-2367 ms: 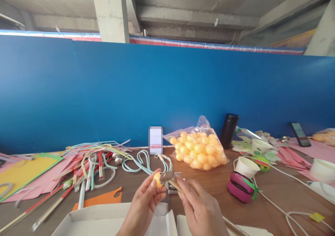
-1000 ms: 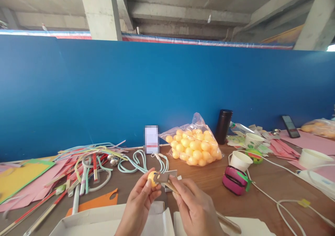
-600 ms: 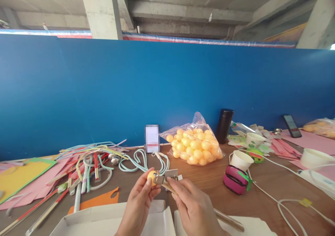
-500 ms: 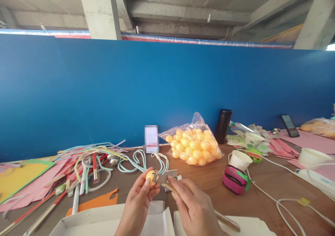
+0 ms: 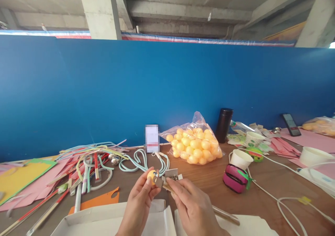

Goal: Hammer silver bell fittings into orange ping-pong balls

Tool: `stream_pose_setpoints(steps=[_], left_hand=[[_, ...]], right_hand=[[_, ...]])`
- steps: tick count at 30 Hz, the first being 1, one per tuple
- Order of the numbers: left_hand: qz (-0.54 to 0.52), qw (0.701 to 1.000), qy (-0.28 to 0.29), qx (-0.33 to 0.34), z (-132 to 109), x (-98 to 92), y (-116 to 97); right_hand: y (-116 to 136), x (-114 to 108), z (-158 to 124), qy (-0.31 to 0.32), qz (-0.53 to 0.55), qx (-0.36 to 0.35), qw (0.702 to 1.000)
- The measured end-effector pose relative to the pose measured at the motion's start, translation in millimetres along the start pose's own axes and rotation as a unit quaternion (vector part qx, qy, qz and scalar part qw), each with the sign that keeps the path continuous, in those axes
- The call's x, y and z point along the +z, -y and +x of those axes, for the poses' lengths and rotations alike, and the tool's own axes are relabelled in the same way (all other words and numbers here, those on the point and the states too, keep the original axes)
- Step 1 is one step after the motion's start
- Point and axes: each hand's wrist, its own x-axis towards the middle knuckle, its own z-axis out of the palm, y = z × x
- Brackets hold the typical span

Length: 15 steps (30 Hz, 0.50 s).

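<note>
Left hand (image 5: 140, 199): thumb and fingers pinching a yellow ball (image 5: 150, 176), held up above the table near the middle of the view; a small shiny piece shows on the ball's right side. Right hand (image 5: 193, 201): clenched around the wooden handle of a hammer (image 5: 158, 182), its grey head right at the ball; whether the two touch is unclear. About them, left to right: one yellow sheet (image 5: 23, 176) with green edging; pink paper (image 5: 56, 173) under a heap of pastel strips and red-and-tan sticks; silver balls (image 5: 114, 159); one orange card (image 5: 97, 200), notched; one shallow white box (image 5: 102, 227), open, in front of the left hand; one badge (image 5: 152, 138), print blurred, leaning on the blue partition (image 5: 146, 89), pale-blue lanyard (image 5: 141, 161) looped below; one small box (image 5: 172, 176) of metal bits, just beyond the right fingers; one clear bag of yellow balls (image 5: 196, 147); one black flask (image 5: 224, 125), upright; one magenta pouch (image 5: 234, 179) with green ribbon, just in front of a white paper cup (image 5: 241, 159); one phone (image 5: 291, 125), propped against the partition; one white bowl (image 5: 315, 155).
</note>
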Motion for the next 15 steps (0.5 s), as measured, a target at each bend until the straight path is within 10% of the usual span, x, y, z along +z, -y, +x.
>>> stream_pose_setpoints(steps=[15], left_hand=[[-0.017,0.999,0.038,-0.014,1.4,-9.2,3.8]], right_hand=[[0.2,-5.4,0.8,-0.072,0.009,-0.019,0.997]])
